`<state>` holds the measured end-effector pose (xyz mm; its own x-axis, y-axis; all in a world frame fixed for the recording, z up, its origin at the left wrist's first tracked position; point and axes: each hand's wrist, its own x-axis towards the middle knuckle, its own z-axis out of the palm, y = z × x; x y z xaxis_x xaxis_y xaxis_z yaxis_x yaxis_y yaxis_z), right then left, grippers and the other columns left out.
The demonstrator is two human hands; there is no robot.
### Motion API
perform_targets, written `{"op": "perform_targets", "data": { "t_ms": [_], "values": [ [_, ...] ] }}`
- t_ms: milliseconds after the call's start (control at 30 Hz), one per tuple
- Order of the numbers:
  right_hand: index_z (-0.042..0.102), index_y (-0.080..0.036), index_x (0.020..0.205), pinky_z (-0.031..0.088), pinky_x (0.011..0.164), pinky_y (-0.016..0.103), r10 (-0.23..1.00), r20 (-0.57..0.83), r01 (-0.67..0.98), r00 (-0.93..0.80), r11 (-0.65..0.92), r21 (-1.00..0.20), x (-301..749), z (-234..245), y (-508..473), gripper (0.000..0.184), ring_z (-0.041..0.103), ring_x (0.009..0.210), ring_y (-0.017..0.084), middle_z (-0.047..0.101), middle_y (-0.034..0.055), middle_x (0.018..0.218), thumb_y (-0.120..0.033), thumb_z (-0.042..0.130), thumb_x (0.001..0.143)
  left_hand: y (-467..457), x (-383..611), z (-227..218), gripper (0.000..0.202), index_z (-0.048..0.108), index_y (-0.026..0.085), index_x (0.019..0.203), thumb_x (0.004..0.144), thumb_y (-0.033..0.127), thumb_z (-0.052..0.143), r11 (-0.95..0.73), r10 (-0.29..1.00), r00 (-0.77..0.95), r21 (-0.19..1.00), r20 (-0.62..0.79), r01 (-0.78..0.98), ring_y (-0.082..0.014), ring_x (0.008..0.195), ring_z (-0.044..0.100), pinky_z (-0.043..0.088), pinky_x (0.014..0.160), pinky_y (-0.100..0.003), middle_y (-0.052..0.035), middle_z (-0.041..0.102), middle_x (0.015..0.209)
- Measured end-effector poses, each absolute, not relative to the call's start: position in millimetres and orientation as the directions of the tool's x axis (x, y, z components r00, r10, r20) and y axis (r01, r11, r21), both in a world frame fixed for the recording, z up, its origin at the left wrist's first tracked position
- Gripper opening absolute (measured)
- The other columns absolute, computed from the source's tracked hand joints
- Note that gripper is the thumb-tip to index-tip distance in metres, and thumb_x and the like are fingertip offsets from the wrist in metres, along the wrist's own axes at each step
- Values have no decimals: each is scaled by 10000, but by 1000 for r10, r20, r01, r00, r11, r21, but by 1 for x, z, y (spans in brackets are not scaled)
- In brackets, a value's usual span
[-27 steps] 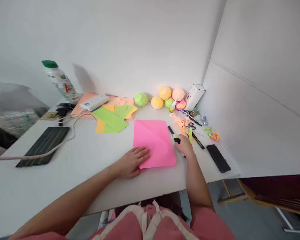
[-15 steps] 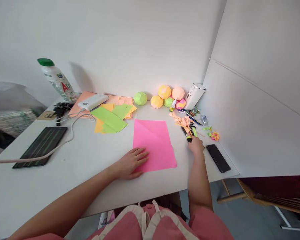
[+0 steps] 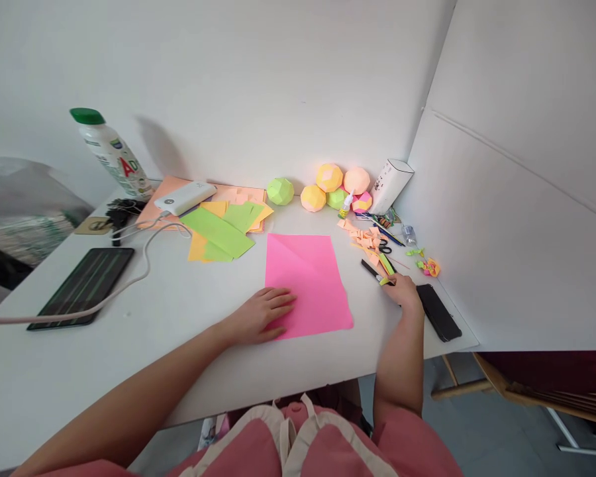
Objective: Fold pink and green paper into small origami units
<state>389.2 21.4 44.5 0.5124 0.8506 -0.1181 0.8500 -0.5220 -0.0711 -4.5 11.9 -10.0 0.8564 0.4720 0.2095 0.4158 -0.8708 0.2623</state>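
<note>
A pink sheet of paper (image 3: pixel 308 275) lies flat on the white table (image 3: pixel 189 311) in front of me. My left hand (image 3: pixel 261 315) rests open and flat on its near left corner. My right hand (image 3: pixel 404 291) is out to the right of the sheet, fingers pinched on the near end of a black and yellow-green highlighter pen (image 3: pixel 373 270). The pen lies low over the table beside a green strip (image 3: pixel 386 264) and orange paper scraps (image 3: pixel 365 240). A black phone (image 3: pixel 440 311) lies just right of that hand.
Green and orange sheets (image 3: pixel 218 232), a white power bank (image 3: pixel 185 197) with its cable, a dark tablet (image 3: pixel 82 285) and a green-capped bottle (image 3: pixel 110 156) are at the left. Paper balls (image 3: pixel 328 179), a glue bottle (image 3: pixel 346 204), a white box (image 3: pixel 390 185) and scissors (image 3: pixel 383 246) crowd the back right corner.
My right hand has carried the highlighter pen away from the pink sheet's right edge, rightward towards the phone. My left hand has stayed on the sheet's corner.
</note>
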Motion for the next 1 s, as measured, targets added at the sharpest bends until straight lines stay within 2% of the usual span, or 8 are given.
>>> {"op": "perform_targets", "data": {
  "t_ms": [67,133,300,467,567,767,867,1000],
  "values": [
    [603,-179,1182,450,739,301,842,-48,839,537,-539,-72,391,46,29,401,580,1024,261,584,153,1157,-387,476,864,13,-4,-11,426,545,186,1283,911,377,467,-869,475,852,266,218,417,-290,1302,423,349,1060,-463,-89,495,1403],
    [546,-132,1248,442,753,323,828,14,828,560,-559,-53,394,49,41,452,527,1112,297,535,194,1222,-378,427,888,13,-4,-12,412,554,187,1273,917,371,459,-868,477,849,269,226,417,-287,1298,427,352,1057,-463,-90,496,1402],
    [613,-158,1147,433,755,297,895,-27,895,446,-446,-4,402,51,62,481,538,1061,277,591,134,1134,-408,672,740,14,-4,-13,419,541,197,1290,915,368,468,-860,489,843,287,226,422,-280,1310,412,350,1066,-455,-83,485,1412],
    [573,-178,1214,409,820,324,932,-6,931,362,-361,58,400,48,61,518,453,1163,304,520,145,1231,-414,662,763,15,-5,-16,425,527,207,1306,916,368,473,-851,501,834,305,231,427,-278,1315,408,339,1077,-450,-81,476,1420],
    [615,-213,1144,406,804,306,942,-45,941,333,-329,72,398,46,61,389,486,1128,269,552,113,1181,-393,622,799,15,-5,-18,424,531,199,1301,923,376,462,-850,506,829,303,239,431,-278,1318,406,339,1075,-455,-88,474,1421],
    [693,-159,860,404,630,270,913,-172,929,369,-361,79,396,44,67,242,606,860,218,636,111,978,-363,576,803,15,-5,-17,430,530,199,1306,922,380,460,-843,510,832,318,219,433,-282,1325,398,339,1079,-465,-86,467,1427],
    [697,-185,823,394,617,256,908,-192,928,373,-366,71,390,46,70,167,616,833,204,667,79,892,-314,594,790,15,-4,-16,437,520,202,1317,922,378,460,-840,512,832,324,213,434,-282,1329,393,336,1085,-464,-83,462,1431],
    [702,-203,813,398,631,259,903,-190,923,385,-379,66,384,49,71,122,622,862,211,685,71,877,-274,607,781,15,-4,-17,430,517,211,1319,926,375,458,-836,520,826,328,217,440,-276,1334,389,329,1091,-455,-77,460,1433]
  ]
}}
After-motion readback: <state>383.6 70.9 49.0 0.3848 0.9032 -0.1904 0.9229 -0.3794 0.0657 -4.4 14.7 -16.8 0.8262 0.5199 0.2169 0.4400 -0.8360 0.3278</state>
